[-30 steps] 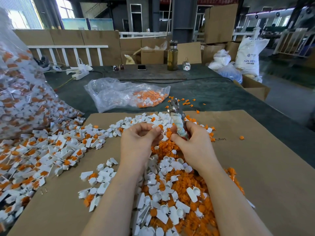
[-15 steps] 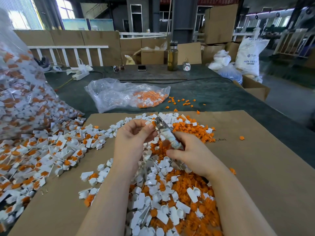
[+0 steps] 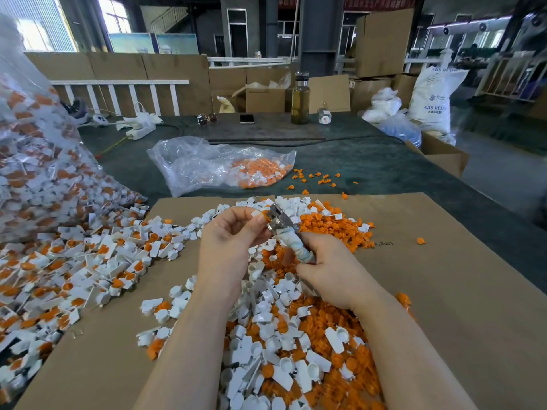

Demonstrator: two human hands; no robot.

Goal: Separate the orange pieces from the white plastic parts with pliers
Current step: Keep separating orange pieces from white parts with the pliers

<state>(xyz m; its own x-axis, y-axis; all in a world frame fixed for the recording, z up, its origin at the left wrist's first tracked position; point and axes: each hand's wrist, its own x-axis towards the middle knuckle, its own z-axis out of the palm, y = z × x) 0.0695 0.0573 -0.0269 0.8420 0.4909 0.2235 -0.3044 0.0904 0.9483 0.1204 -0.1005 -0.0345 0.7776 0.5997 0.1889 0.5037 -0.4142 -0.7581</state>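
My right hand grips the tape-wrapped handles of metal pliers, whose jaws point up and left. My left hand pinches a small white plastic part with an orange piece against those jaws. Below my hands a pile of separated white parts and orange pieces lies on the cardboard sheet. A heap of loose orange pieces sits just beyond the pliers. Unseparated white-and-orange parts spread over the left side.
A large clear bag full of unseparated parts rises at the left. Beyond the cardboard lies a clear bag holding orange pieces, with stray orange pieces on the dark table. A bottle, phone and boxes stand at the back.
The pliers swung from pointing straight up to tilting up-left and came lower. My left hand lifted a white part to the jaws, and my right hand shifted down along the handles.
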